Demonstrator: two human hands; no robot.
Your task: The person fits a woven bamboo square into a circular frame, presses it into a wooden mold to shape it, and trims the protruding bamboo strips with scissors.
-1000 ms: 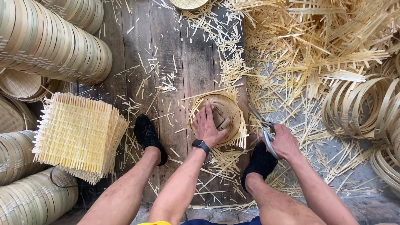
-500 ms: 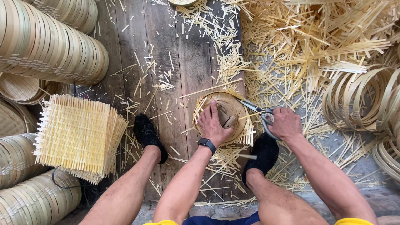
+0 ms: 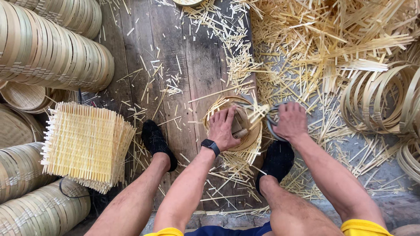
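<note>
While the round basket [image 3: 236, 131] lies flat on the dark wooden floor [image 3: 188, 57] between the person's two black shoes, its open face turns straight up at the camera, so it has no long axis of its own; the loose slat ends that stick out past its rim fan toward the right and toward the person. It is pale bamboo, a shallow hoop with a woven slat bottom, and a small wooden block [image 3: 239, 126] sits inside it. The left hand [image 3: 224, 129] lies on the basket with its fingers spread flat, pressing the bottom down; a black watch [image 3: 210, 146] is on that wrist. The right hand [image 3: 289, 121] is just beside the rim on the right, its grip closed around the handles of a pair of scissors [image 3: 272, 119] whose blades point left into the projecting slat ends. One basket, one pair of scissors and one block are in hand. The left shoe [image 3: 158, 143] and right shoe [image 3: 275, 164] stand on either side. A stack of square woven mats [image 3: 85, 144] lies to the left, with rows of stacked hoops [image 3: 52, 48] beyond it. Cut slat scraps [image 3: 323, 39] cover the floor to the right, beside a bundle of loose bamboo rings [image 3: 380, 100].
</note>
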